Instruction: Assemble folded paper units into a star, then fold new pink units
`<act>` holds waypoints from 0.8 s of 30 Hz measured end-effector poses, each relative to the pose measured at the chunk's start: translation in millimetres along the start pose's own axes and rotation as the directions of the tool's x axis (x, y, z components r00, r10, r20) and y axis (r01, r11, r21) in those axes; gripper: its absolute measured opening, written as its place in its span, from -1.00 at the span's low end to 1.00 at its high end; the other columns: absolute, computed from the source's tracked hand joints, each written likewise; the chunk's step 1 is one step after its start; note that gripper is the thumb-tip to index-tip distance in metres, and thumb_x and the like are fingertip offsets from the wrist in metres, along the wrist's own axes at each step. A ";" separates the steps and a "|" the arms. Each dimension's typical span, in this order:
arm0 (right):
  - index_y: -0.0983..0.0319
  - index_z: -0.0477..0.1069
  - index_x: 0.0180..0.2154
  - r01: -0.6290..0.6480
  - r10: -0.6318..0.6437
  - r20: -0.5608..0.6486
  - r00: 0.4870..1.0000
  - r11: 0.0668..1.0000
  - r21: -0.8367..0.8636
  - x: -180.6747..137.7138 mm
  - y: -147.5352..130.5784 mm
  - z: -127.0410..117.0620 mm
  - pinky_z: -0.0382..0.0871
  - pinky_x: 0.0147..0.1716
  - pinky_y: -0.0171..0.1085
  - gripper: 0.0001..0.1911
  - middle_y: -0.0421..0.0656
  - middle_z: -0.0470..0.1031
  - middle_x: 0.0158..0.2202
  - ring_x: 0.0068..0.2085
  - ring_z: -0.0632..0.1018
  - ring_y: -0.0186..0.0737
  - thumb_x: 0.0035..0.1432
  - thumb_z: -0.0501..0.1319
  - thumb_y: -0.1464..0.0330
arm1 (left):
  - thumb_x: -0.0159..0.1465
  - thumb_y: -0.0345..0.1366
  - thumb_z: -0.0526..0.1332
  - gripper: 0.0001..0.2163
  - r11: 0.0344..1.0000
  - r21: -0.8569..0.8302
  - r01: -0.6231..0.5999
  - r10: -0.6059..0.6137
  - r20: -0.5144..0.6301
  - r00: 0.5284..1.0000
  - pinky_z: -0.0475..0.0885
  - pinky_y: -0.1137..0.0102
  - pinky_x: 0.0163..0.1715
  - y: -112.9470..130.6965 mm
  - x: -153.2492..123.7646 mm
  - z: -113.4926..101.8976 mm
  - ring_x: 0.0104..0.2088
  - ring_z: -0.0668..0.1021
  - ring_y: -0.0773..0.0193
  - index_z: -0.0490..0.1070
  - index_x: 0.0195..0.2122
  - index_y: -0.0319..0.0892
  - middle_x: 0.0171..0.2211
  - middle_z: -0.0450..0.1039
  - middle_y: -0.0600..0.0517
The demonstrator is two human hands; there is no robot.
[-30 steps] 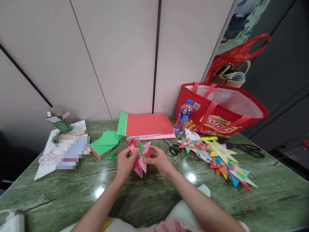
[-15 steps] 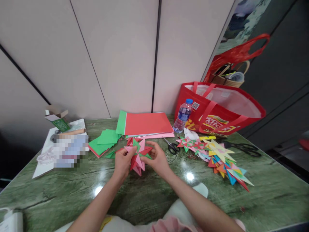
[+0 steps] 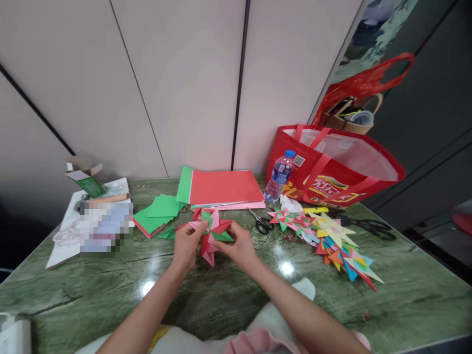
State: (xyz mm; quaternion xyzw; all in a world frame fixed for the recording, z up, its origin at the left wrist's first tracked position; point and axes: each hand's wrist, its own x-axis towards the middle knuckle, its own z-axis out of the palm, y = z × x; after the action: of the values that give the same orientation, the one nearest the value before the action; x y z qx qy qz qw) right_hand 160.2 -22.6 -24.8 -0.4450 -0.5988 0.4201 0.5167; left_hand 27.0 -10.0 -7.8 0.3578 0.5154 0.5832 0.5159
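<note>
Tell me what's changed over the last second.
The right hand has shifted its grip on the paper star, so more of the green point on the right shows; the star seems slightly turned. Neither hand has let go: the left hand still pinches it. Scissors, bottle and red sheet stayed put.

Between the left hand (image 3: 185,247) and the right hand (image 3: 239,247) the paper star (image 3: 211,230) is being held. Behind it, on the worktop (image 3: 110,280), the sheet stack (image 3: 224,188) is lying. The loose papers (image 3: 162,207) are lying left of this stack, the scissors (image 3: 263,226) are lying right of the star, and the bottle (image 3: 279,178) is standing before the bag (image 3: 334,169).
</note>
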 end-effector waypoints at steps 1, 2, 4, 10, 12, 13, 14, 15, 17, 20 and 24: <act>0.23 0.34 -0.25 -0.002 0.001 0.008 1.000 0.999 0.036 0.7 0.2 -0.3 0.39 -0.27 -0.22 -0.64 -0.17 0.49 -0.30 -0.27 0.50 -0.17 -0.18 0.31 0.39 | -0.16 -0.22 0.38 -0.76 1.000 0.000 -0.016 0.016 -0.003 1.000 0.35 0.45 -0.54 -0.6 0.2 0.2 -0.58 0.44 0.35 0.49 -0.53 -0.28 -0.63 0.45 0.07; 0.22 0.32 -0.21 -0.006 0.004 0.018 1.000 0.996 0.085 1.6 0.2 -0.4 0.39 -0.23 -0.22 -0.60 -0.16 0.49 -0.25 -0.23 0.50 -0.17 -0.17 0.31 0.39 | -0.16 -0.23 0.38 -0.77 0.999 0.006 -0.035 0.035 -0.002 0.999 0.35 0.45 -0.52 -1.1 0.3 0.2 -0.57 0.44 0.35 0.49 -0.53 -0.29 -0.62 0.45 0.07; 0.20 0.25 -0.11 -0.006 0.000 0.038 0.999 0.986 0.168 3.1 -0.8 -0.5 0.36 -0.14 -0.20 -0.51 -0.15 0.46 -0.18 -0.16 0.49 -0.18 -0.15 0.30 0.41 | -0.15 -0.24 0.37 -0.78 0.998 0.022 -0.051 0.051 0.018 0.999 0.34 0.46 -0.51 -1.4 0.1 0.0 -0.57 0.44 0.36 0.47 -0.54 -0.29 -0.62 0.44 0.08; 0.12 0.10 -0.01 -0.063 0.046 0.081 0.996 0.972 0.228 0.3 -7.3 -0.2 0.47 -0.50 -0.35 -0.46 -0.15 0.40 -0.15 -0.31 0.51 -0.25 -0.05 0.24 0.37 | -0.07 -0.26 0.32 -0.69 0.996 0.061 -0.073 0.064 0.136 0.989 0.30 0.53 -0.55 3.6 -3.1 -0.1 -0.60 0.39 0.44 0.37 -0.28 -0.19 -0.53 0.40 0.16; 0.11 0.10 -0.05 -0.128 0.104 0.115 0.988 0.965 0.228 -1.3 -9.2 -1.0 0.36 -0.73 -0.43 -0.51 -0.16 0.38 -0.18 -0.52 0.47 -0.37 -0.03 0.23 0.33 | -0.03 -0.24 0.30 -0.63 0.993 0.065 -0.103 0.092 0.154 0.984 0.31 0.52 -0.51 5.6 -3.6 0.1 -0.56 0.41 0.42 0.33 -0.17 -0.16 -0.46 0.42 0.13; 0.12 0.10 -0.07 -0.148 0.121 0.128 0.984 0.963 0.225 -1.9 -10.1 -1.5 0.32 -0.79 -0.44 -0.53 -0.17 0.37 -0.19 -0.60 0.43 -0.43 -0.02 0.22 0.31 | -0.01 -0.23 0.29 -0.62 0.991 0.064 -0.115 0.104 0.159 0.982 0.32 0.52 -0.49 6.8 -3.6 0.0 -0.52 0.43 0.40 0.32 -0.15 -0.16 -0.43 0.43 0.10; 0.12 0.11 -0.09 -0.158 0.129 0.139 0.982 0.962 0.221 -2.3 -10.9 -2.0 0.29 -0.82 -0.45 -0.55 -0.19 0.37 -0.21 -0.66 0.39 -0.48 -0.02 0.22 0.31 | 0.00 -0.21 0.28 -0.62 0.990 0.062 -0.125 0.113 0.160 0.981 0.32 0.51 -0.47 8.1 -3.3 -0.3 -0.48 0.44 0.38 0.32 -0.14 -0.16 -0.40 0.43 0.08; 0.13 0.11 -0.11 -0.163 0.133 0.147 0.980 0.963 0.216 -2.6 -11.6 -2.4 0.28 -0.83 -0.46 -0.57 -0.20 0.37 -0.23 -0.69 0.36 -0.51 -0.02 0.22 0.31 | 0.02 -0.19 0.27 -0.62 0.989 0.061 -0.131 0.120 0.159 0.980 0.32 0.51 -0.46 9.5 -2.9 -0.9 -0.45 0.44 0.36 0.32 -0.13 -0.16 -0.38 0.44 0.06; 0.13 0.12 -0.12 -0.173 0.139 0.166 0.976 0.962 0.212 -2.7 -12.9 -3.0 0.26 -0.85 -0.46 -0.56 -0.22 0.38 -0.25 -0.71 0.34 -0.52 -0.03 0.23 0.32 | 0.05 -0.17 0.25 -0.62 0.988 0.061 -0.144 0.133 0.156 0.979 0.31 0.51 -0.45 12.2 -1.7 -2.5 -0.42 0.45 0.34 0.32 -0.10 -0.14 -0.35 0.44 0.05; 0.13 0.11 -0.09 -0.202 0.165 0.174 0.971 0.954 0.221 -1.8 -14.4 -3.0 0.23 -0.85 -0.47 -0.50 -0.23 0.40 -0.29 -0.72 0.33 -0.52 -0.07 0.27 0.33 | 0.08 -0.17 0.22 -0.68 0.975 0.108 -0.194 0.175 0.166 0.971 0.29 0.52 -0.47 13.0 0.4 -5.0 -0.40 0.44 0.34 0.38 -0.15 -0.16 -0.33 0.44 0.03; 0.17 0.21 -0.15 -0.191 0.171 0.113 0.979 0.962 0.197 -0.6 -14.9 -2.2 0.19 -0.85 -0.47 -0.59 -0.24 0.41 -0.34 -0.71 0.30 -0.52 -0.07 0.27 0.29 | 0.13 -0.15 0.17 -0.76 0.946 0.204 -0.250 0.218 0.169 0.961 0.24 0.53 -0.53 7.0 1.6 -5.7 -0.47 0.40 0.37 0.43 -0.26 -0.18 -0.38 0.43 0.05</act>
State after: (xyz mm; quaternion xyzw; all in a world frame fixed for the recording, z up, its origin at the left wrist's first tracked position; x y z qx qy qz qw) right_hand 160.9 -26.8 -10.4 -0.4214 -0.5326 0.5463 0.4902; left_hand 19.6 -9.4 -2.3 0.5136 0.4928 0.5513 0.4353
